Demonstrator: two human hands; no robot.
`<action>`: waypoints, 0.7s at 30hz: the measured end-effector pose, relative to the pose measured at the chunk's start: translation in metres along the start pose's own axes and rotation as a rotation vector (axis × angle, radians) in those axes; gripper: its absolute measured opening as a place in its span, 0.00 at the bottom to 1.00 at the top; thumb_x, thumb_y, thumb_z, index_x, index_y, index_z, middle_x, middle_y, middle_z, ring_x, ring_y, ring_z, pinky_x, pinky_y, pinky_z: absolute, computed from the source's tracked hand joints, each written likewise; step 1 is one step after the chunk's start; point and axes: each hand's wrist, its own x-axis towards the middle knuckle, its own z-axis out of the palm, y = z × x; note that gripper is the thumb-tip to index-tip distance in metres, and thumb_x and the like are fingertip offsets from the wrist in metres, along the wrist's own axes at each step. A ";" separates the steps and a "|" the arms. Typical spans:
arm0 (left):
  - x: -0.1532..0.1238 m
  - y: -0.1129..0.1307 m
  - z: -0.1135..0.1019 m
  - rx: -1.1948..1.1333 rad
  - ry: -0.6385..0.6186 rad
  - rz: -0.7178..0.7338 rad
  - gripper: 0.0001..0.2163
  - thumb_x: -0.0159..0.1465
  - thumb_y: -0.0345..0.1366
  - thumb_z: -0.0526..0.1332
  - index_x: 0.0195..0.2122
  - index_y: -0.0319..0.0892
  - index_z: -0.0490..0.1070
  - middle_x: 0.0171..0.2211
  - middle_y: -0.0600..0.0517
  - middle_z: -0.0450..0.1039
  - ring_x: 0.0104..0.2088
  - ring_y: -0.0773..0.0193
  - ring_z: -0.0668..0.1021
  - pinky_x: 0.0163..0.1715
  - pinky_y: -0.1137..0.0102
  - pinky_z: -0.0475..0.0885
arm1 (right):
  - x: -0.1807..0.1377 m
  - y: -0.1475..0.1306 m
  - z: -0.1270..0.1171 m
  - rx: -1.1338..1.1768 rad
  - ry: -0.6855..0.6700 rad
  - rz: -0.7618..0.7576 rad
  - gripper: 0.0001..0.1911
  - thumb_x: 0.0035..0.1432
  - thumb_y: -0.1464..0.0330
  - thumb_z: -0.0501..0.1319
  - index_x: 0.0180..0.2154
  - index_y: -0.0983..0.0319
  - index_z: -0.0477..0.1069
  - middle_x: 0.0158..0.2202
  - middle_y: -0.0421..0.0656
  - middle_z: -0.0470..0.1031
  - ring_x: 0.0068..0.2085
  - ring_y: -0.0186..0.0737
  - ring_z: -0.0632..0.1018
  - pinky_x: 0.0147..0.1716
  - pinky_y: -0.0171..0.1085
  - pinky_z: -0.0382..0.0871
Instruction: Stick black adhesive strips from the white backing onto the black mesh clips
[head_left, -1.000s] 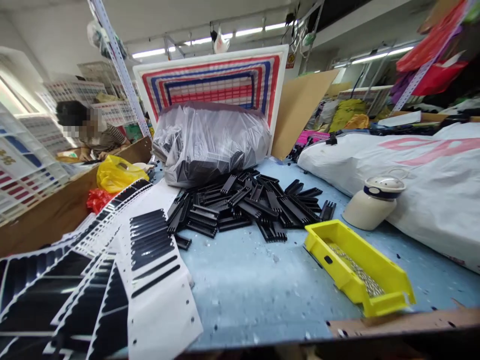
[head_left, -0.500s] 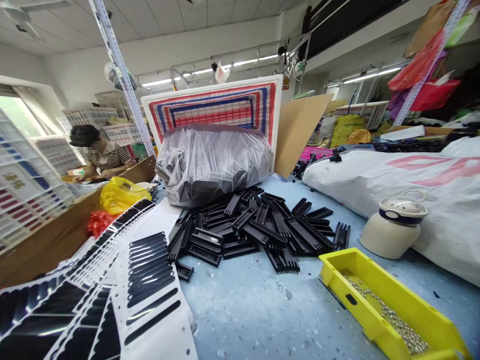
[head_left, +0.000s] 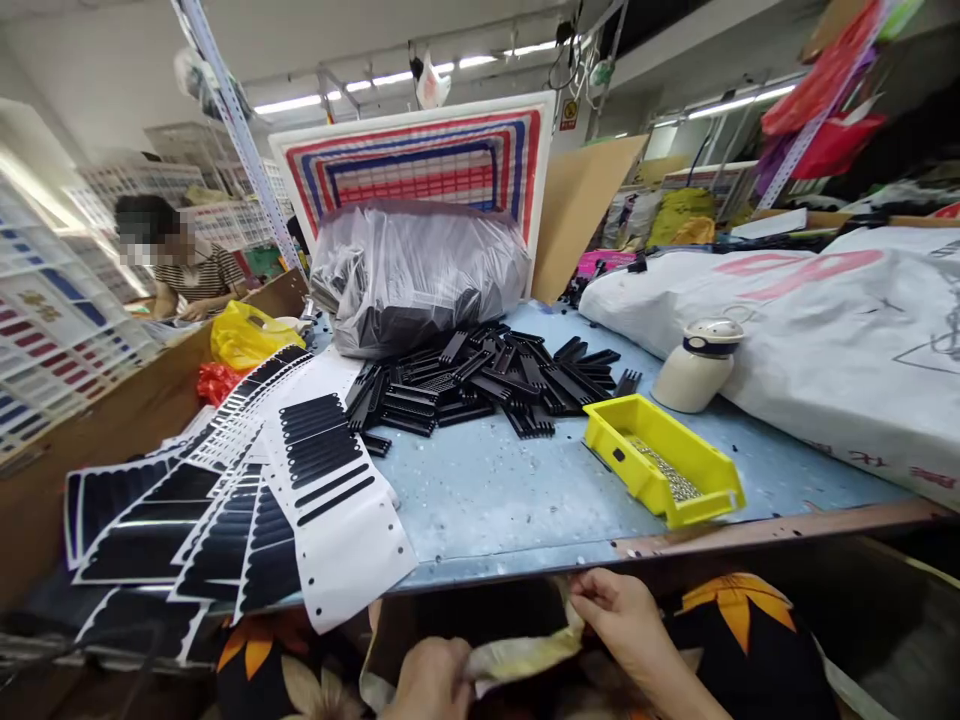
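Note:
Below the table's front edge, my left hand (head_left: 431,682) is closed on a pale, yellowish-white strip (head_left: 525,655) that looks like the rim of a bag or cloth. To its right, my right hand (head_left: 619,612) pinches the strip's far end just under the edge. Whatever hangs beneath the strip is dark and cannot be made out. On the tabletop above lie black slotted plastic strips (head_left: 525,385) in a pile. White sheets with black stickers (head_left: 337,460) fan out at the left. A yellow bin (head_left: 637,460) holding small metal pieces stands right of centre.
Behind the pile sits a plastic-wrapped bundle (head_left: 420,275) against a striped basket (head_left: 412,150). A cream flask (head_left: 694,370) stands beside a large white sack (head_left: 810,330) on the right. A yellow plastic bag (head_left: 251,335) lies far left. Another person (head_left: 191,265) sits beyond.
My view has tilted down and drawn back, so the table's front edge and lap now show. Both my hands have come into view, holding the pale strip.

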 end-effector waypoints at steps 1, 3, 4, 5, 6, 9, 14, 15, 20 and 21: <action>0.007 0.005 -0.010 -0.009 0.077 0.013 0.13 0.39 0.21 0.67 0.20 0.48 0.73 0.24 0.51 0.75 0.45 0.41 0.78 0.58 0.55 0.64 | -0.004 -0.006 0.001 0.022 -0.017 0.005 0.12 0.37 0.59 0.59 0.20 0.59 0.73 0.20 0.43 0.77 0.23 0.44 0.78 0.21 0.38 0.71; 0.020 0.015 -0.030 -0.039 0.147 0.048 0.13 0.41 0.20 0.62 0.23 0.47 0.74 0.27 0.49 0.78 0.47 0.43 0.78 0.58 0.56 0.65 | -0.010 -0.016 0.000 0.068 -0.029 0.017 0.15 0.39 0.56 0.61 0.25 0.60 0.76 0.24 0.44 0.80 0.26 0.46 0.81 0.21 0.37 0.72; 0.025 0.020 -0.038 -0.053 0.164 0.066 0.15 0.40 0.20 0.60 0.25 0.47 0.75 0.29 0.49 0.80 0.48 0.43 0.78 0.58 0.57 0.65 | -0.013 -0.019 -0.003 0.083 -0.011 0.026 0.16 0.38 0.56 0.62 0.26 0.60 0.77 0.25 0.45 0.80 0.27 0.46 0.81 0.22 0.37 0.72; 0.030 0.023 -0.045 -0.067 0.183 0.082 0.17 0.40 0.20 0.59 0.28 0.47 0.76 0.30 0.49 0.81 0.49 0.43 0.78 0.59 0.57 0.65 | -0.014 -0.020 -0.007 0.089 0.019 0.037 0.17 0.38 0.56 0.62 0.27 0.60 0.77 0.24 0.44 0.80 0.27 0.47 0.81 0.22 0.37 0.72; 0.032 0.025 -0.049 -0.079 0.199 0.094 0.20 0.39 0.19 0.58 0.30 0.46 0.77 0.32 0.49 0.81 0.49 0.43 0.78 0.59 0.58 0.65 | -0.015 -0.020 -0.012 0.082 0.050 0.047 0.16 0.37 0.56 0.63 0.26 0.60 0.77 0.23 0.44 0.79 0.26 0.46 0.81 0.22 0.37 0.71; 0.033 0.024 -0.049 -0.101 0.233 0.118 0.23 0.38 0.19 0.57 0.34 0.45 0.79 0.34 0.48 0.83 0.50 0.42 0.79 0.59 0.58 0.66 | -0.018 -0.007 -0.025 0.027 0.085 0.057 0.14 0.36 0.56 0.62 0.22 0.60 0.74 0.19 0.42 0.75 0.22 0.44 0.78 0.19 0.37 0.67; 0.029 0.012 -0.038 -0.084 0.252 0.125 0.23 0.37 0.20 0.58 0.34 0.44 0.80 0.33 0.48 0.84 0.52 0.38 0.78 0.59 0.57 0.67 | -0.030 0.029 -0.027 -0.118 -0.078 -0.014 0.11 0.42 0.58 0.59 0.19 0.58 0.69 0.15 0.39 0.71 0.21 0.41 0.74 0.22 0.36 0.66; 0.030 0.010 -0.038 -0.076 0.257 0.118 0.22 0.38 0.20 0.58 0.33 0.43 0.80 0.33 0.48 0.84 0.52 0.38 0.78 0.58 0.58 0.68 | -0.033 0.035 -0.025 -0.136 -0.100 -0.017 0.11 0.43 0.59 0.58 0.19 0.58 0.69 0.16 0.39 0.71 0.22 0.40 0.74 0.23 0.36 0.66; 0.043 -0.001 -0.040 -0.049 0.286 0.068 0.12 0.48 0.23 0.65 0.33 0.42 0.80 0.35 0.48 0.83 0.49 0.42 0.80 0.53 0.62 0.72 | -0.040 0.053 -0.019 -0.198 -0.133 0.031 0.11 0.43 0.57 0.57 0.20 0.57 0.66 0.16 0.38 0.67 0.21 0.39 0.71 0.22 0.35 0.62; 0.047 -0.003 -0.041 -0.048 0.293 0.057 0.10 0.52 0.26 0.66 0.35 0.42 0.80 0.37 0.48 0.83 0.48 0.44 0.80 0.52 0.62 0.73 | -0.041 0.055 -0.018 -0.218 -0.150 0.032 0.11 0.42 0.57 0.57 0.20 0.57 0.65 0.15 0.38 0.67 0.21 0.39 0.70 0.22 0.36 0.62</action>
